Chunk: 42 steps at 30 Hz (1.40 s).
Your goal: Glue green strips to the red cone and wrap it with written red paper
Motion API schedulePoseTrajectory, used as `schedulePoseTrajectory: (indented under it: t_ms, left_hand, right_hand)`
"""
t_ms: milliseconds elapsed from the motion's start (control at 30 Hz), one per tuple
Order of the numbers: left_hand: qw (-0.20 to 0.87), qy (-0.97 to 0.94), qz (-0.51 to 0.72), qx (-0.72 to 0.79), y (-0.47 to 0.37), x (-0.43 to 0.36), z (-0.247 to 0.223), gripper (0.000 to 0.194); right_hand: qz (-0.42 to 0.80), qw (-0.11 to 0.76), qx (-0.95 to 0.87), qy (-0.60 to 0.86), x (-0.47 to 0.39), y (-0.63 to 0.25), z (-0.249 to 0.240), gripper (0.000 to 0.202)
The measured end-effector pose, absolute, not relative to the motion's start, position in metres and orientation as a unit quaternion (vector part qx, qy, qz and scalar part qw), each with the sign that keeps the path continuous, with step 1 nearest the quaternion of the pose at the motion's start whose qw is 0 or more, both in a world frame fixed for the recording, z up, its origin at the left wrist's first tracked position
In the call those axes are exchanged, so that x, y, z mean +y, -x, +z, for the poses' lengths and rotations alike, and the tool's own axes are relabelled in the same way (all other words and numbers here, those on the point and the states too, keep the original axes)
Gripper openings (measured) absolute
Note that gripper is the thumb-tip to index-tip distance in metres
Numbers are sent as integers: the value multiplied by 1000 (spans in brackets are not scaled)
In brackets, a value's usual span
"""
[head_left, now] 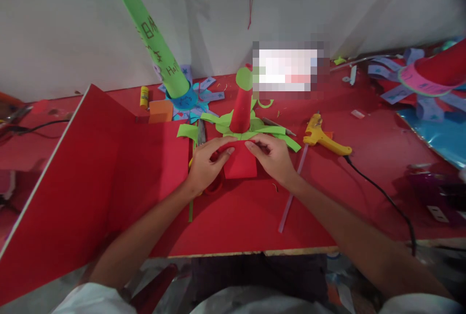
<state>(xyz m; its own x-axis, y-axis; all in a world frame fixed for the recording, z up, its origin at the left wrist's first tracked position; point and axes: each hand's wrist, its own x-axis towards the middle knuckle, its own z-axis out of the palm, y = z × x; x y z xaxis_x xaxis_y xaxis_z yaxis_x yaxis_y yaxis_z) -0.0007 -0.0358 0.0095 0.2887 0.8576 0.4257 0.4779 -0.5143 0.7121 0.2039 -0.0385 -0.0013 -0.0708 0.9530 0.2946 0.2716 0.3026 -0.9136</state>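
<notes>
My left hand (pixel 209 162) and my right hand (pixel 273 157) pinch the far edge of a small red sheet (pixel 240 162), one at each side, thumbs on its near face. Just beyond my fingers stands a red paper cone (pixel 241 112) with a green round piece (pixel 244 78) at its top and green paper strips (pixel 287 141) spread around its base. Partly under my left hand lie red scissor-like handles (pixel 214 188), mostly hidden. A yellow glue gun (pixel 324 137) rests to the right of my right hand, beside a translucent glue stick (pixel 292 190).
A tall green paper tube (pixel 147 32) with writing stands at the back left, near a yellow glue stick tube (pixel 144 96). A large red board (pixel 73 173) leans at the left. A black cord (pixel 382 192) crosses the right side. A pink-banded red cone (pixel 437 71) is far right.
</notes>
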Motion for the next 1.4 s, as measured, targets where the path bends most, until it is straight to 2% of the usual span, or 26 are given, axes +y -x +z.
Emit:
schedulePoseTrajectory:
  t_ms: [633, 800, 933, 1000, 1167, 1267, 1400]
  left_hand:
    - [232, -770, 409, 431, 0, -36, 9, 21]
    - [236, -758, 405, 454, 0, -37, 9, 22]
    - [253, -734, 420, 470, 0, -35, 8, 25]
    - [287, -719, 439, 456, -1, -35, 7, 34]
    - [425, -685, 428, 409, -7, -37, 8, 88]
    - [464, -657, 429, 411, -12, -40, 9, 97]
    - [533, -622, 416, 396, -16, -42, 8, 98]
  right_hand:
    - [346, 487, -650, 470, -38, -205, -2, 31]
    - [313, 480, -666, 478, -38, -205, -1, 38]
    - [275, 494, -673, 477, -37, -206, -1, 34]
    - [251, 506, -672, 479, -38, -207, 0, 31]
    - [124, 536, -681, 484, -43, -210, 6, 25]
    - [37, 546, -709, 444, -47, -210, 8, 21]
    - [-2, 554, -731, 398, -53, -206, 7, 16]
